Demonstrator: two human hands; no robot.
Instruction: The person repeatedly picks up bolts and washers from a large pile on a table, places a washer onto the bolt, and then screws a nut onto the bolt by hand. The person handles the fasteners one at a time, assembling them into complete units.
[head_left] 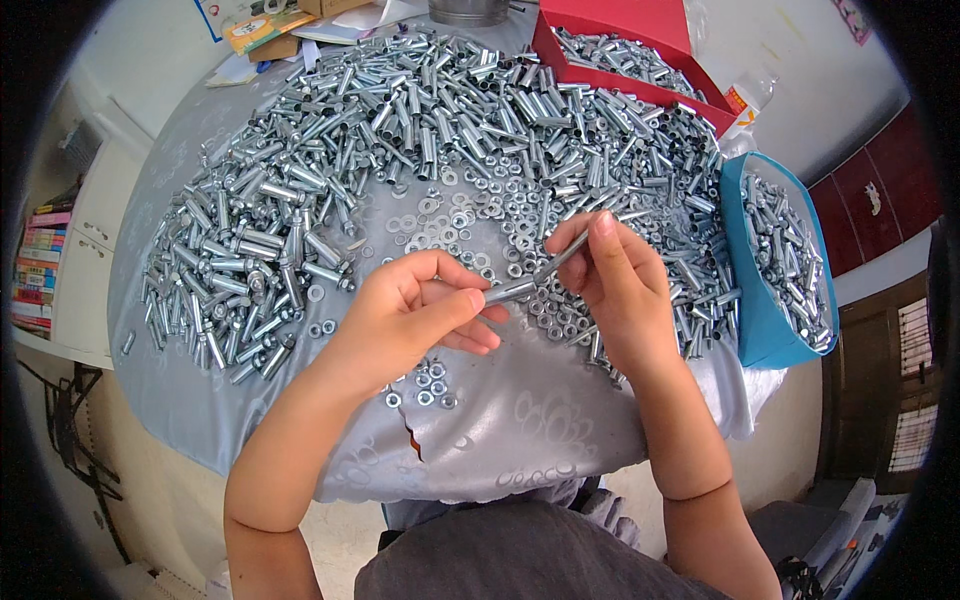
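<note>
My left hand (425, 312) pinches a short metal sleeve (512, 291) between thumb and fingers, in front of me over the table. My right hand (618, 285) holds a thin bolt (562, 258) by its upper end, tilted down to the left. The bolt's lower end meets the sleeve's right end; whether it is inside, I cannot tell. Beneath and behind the hands lie loose nuts (522, 243) and flat washers (430, 232). A small group of nuts (425, 384) sits beside my left wrist.
Silvery cloth covers the round table (490, 420), torn near its front edge. Sleeves (430, 115) are heaped at the back, with sleeved bolts (255, 250) at left. A red box (655, 93) and a blue fabric bin (757, 310) hold more metal parts; a plastic bottle (748, 100) stands nearby.
</note>
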